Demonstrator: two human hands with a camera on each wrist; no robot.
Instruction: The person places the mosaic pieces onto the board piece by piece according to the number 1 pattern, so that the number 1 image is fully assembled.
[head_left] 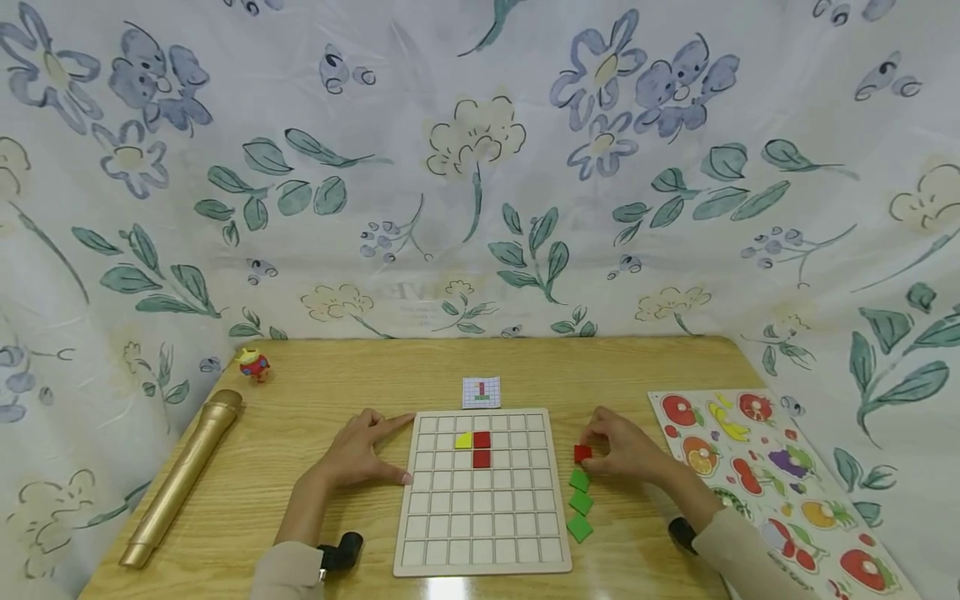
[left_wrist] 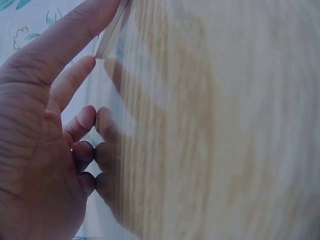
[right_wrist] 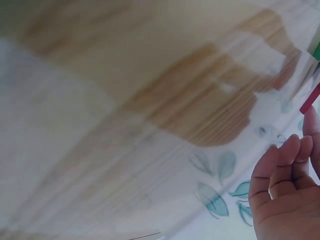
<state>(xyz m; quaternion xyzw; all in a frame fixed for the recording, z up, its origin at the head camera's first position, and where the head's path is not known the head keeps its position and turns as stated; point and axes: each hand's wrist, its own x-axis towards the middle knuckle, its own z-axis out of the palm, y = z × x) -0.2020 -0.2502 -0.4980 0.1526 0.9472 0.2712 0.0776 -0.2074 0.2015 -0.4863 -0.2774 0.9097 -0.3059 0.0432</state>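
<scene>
A square wooden grid board (head_left: 440,550) lies on the table, with a yellow tile (head_left: 464,440) that has one cut corner beside two red tiles (head_left: 482,458) in its upper cells. At the board's left edge, my left hand (head_left: 358,454) rests with index finger and thumb spread along the rim. My right hand (head_left: 622,448) pinches a red square tile (head_left: 582,453) just right of the board; its red edge also shows in the right wrist view. Below that tile, several green square tiles (head_left: 580,503) lie in a column along the board's right side.
Behind the board lies a small pattern card (head_left: 482,392). A fruit picture board (head_left: 757,442) lies at the right. On the left are a golden tube (head_left: 183,475) and a small red and yellow toy (head_left: 254,365). A floral curtain (head_left: 480,208) hangs behind the table.
</scene>
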